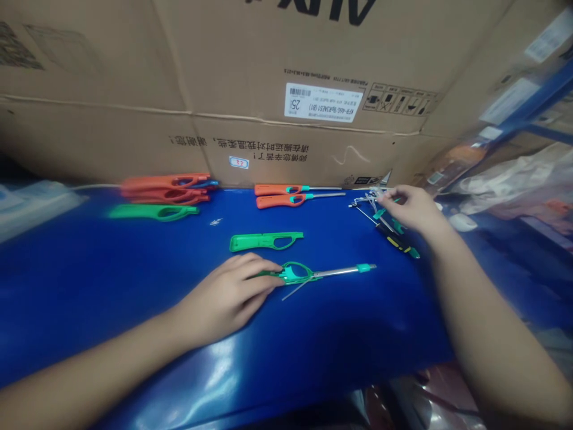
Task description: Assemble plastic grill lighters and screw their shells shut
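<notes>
My left hand point(237, 286) is closed over the handle end of a green gas lighter point(298, 273), holding it down on the blue tabletop. The lighter's long metal tube point(338, 272) points right and has a teal piece near its tip. A thin grey strip point(298, 288) slants out below it. Just behind lies a loose green handle shell point(266, 240). Over at the right, my right hand point(414, 209) pinches at a pile of small parts with white wires point(369, 200); what its fingertips hold is too small to make out. A black-and-yellow screwdriver point(394, 239) lies under that hand.
Two orange lighters point(280, 202) lie at the back middle. Orange handle shells point(163, 188) are stacked at the back left, with a green shell point(154, 212) before them. Tiny metal pieces point(216, 221) lie nearby. A large cardboard box point(242, 71) walls off the back.
</notes>
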`<state>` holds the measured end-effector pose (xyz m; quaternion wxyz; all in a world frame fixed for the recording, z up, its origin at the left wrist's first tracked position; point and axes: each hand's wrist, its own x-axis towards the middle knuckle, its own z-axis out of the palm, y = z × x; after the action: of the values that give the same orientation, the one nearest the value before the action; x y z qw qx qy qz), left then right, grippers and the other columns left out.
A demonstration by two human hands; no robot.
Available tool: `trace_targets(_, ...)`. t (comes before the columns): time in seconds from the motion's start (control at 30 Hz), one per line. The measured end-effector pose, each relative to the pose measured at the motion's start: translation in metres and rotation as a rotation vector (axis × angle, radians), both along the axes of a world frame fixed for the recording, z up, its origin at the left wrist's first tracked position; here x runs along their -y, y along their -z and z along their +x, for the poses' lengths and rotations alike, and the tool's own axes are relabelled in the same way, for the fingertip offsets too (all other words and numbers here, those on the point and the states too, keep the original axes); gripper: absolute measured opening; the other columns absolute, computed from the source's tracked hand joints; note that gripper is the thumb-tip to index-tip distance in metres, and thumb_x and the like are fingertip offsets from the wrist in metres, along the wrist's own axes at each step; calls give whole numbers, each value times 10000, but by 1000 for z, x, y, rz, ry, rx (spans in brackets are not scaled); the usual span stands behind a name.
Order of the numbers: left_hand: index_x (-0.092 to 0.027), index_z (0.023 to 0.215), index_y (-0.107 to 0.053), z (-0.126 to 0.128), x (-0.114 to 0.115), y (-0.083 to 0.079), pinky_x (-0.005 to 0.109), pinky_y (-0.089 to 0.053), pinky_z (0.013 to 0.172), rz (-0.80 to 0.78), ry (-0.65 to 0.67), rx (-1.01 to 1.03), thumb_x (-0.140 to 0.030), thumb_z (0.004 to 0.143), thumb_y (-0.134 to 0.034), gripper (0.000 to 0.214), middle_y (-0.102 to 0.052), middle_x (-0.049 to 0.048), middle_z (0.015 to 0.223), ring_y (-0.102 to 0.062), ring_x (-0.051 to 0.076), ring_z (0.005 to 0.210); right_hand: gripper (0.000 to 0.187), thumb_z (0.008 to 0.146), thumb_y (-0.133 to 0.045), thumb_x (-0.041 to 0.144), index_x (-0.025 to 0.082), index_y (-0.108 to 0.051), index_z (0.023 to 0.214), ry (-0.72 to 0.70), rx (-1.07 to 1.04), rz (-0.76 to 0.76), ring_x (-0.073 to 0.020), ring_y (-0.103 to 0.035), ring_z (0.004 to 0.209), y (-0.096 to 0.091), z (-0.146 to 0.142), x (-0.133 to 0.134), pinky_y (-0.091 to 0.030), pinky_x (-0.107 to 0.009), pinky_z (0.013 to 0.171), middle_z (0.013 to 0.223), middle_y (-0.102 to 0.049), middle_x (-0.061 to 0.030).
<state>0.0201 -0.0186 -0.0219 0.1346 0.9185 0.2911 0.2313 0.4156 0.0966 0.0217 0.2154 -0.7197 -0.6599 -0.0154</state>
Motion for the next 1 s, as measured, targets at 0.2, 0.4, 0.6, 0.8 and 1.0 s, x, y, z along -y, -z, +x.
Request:
trace_targets(0.2, -219, 1269, -661, 10, 7, -4, 430, -549, 996, -101, -117, 179, -229, 970, -591, 307, -706, 93, 1218, -653, 232, 1141, 424, 739, -778, 568, 194, -645, 888, -490, -854, -269, -100, -478, 528, -9, -98, 50, -386, -245, 493, 721, -645, 1)
trace_targets(0.4, -224, 1375, -617, 23, 18, -13, 396, -570, 1027, -361, -243, 524, -333, 941, -664, 450, -694, 88, 1313, -688, 232, 1170, 317, 725, -821, 467, 192, -669, 766, -728, -992, -562, -103, -478, 562, 2, -160, 104, -402, -247, 522, 643, -581, 24)
trace_targets(0.6, -196, 1304, -678, 23, 19, -16, 298, -652, 800, -607, -196, 611, -276, 946, -649, 368, -751, 77, 1193, -767, 178, 882, 161, 843, -689, 356, 204, -706, 795, -803, -947, -436, -122, -517, 572, 19, -176, 116, -437, -276, 532, 690, -653, -11)
trace_targets(0.8, -178, 1182, -723, 15, 14, -15, 242, -602, 734, -573, -211, 548, -252, 957, -629, 254, -782, 45, 979, -711, 129, 756, 112, 880, -640, 268, 226, -704, 962, -851, -790, -181, -126, -525, 564, 23, -163, 110, -469, -286, 505, 760, -637, -15)
trace_targets(1.0, -153, 1109, -710, 10, 11, -13, 239, -552, 693, -659, -200, 558, -279, 960, -626, 212, -751, 53, 929, -656, 130, 741, 399, 909, -611, 175, 289, -614, 1292, -978, -417, 74, -192, -634, 956, 24, -148, 104, -570, -352, 779, 1183, -608, -84)
